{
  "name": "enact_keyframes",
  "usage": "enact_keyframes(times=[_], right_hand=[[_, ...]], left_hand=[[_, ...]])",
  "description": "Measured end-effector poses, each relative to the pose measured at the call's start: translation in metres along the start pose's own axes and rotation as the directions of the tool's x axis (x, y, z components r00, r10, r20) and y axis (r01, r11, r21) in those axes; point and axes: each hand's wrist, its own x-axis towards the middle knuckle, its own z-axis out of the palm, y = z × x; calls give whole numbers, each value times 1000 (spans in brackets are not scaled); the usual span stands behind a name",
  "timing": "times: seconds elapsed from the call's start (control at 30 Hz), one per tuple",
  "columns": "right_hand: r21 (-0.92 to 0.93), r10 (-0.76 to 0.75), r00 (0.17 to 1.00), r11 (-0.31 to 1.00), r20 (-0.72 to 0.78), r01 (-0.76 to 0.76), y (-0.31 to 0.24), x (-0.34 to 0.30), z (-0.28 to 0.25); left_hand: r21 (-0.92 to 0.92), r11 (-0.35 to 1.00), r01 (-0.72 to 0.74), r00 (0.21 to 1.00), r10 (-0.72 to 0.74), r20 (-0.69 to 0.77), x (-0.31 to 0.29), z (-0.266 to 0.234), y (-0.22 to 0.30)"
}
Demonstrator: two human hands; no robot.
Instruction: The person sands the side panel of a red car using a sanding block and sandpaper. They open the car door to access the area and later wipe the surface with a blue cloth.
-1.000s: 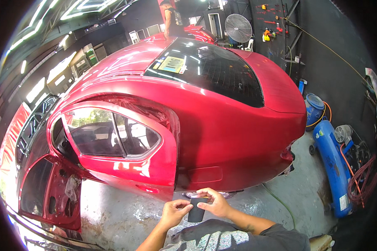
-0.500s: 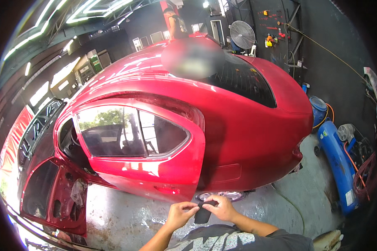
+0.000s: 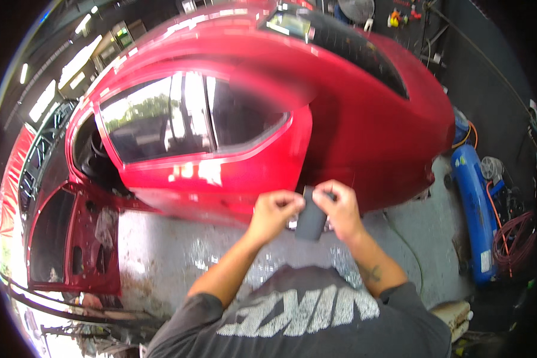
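Not much room up front: the red car (image 3: 364, 119) is filling everything just past my hands, and its open rear door (image 3: 221, 167) is sticking out on the left. The wet floor (image 3: 173, 250) below is staying open. Over on the right, a blue compressor (image 3: 474, 203) and coiled hoses (image 3: 513, 241) are crowding things.

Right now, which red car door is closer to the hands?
The rear door, the one with the window glass, sits just beyond both hands. The front door swings wide open at the far left.

Red car (image 3: 352, 101), grey sheet (image 3: 311, 219) (dull), blue compressor (image 3: 477, 203)
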Motion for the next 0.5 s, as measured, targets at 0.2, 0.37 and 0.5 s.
enact_keyframes(times=[0.2, 0.37, 0.5], right_hand=[[143, -233, 972, 963, 22, 227, 32, 27, 6], [116, -222, 973, 970, 65, 213, 27, 29, 10], [129, -231, 969, 967, 88, 218, 29, 33, 11]], left_hand=[[-186, 982, -25, 1000, 25, 1, 0, -5, 1], [-177, 984, -19, 999, 11, -48, -8, -6, 9], [-156, 987, -38, 997, 27, -72, -8, -6, 7]])
